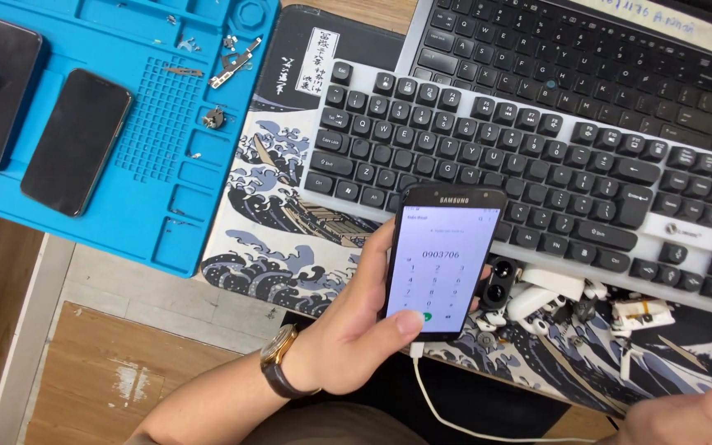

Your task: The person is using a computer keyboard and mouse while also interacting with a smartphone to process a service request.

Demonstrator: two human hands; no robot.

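Left hand (348,317) fingers wrap the lit smartphone (442,259) above the keyboard's (537,165) near edge, thumb on screen; right hand (694,416) at frame corner, fingers cropped, grip indeterminate; open bench (138,346) lower left.

A lit, pale lavender phone screen (438,268) stands just in front of the keyboard (537,165). Two dark phone screens (76,140) lie far left of the keyboard. A beige tape label (661,21) runs behind it, and a white label (316,59) sits near its left end.
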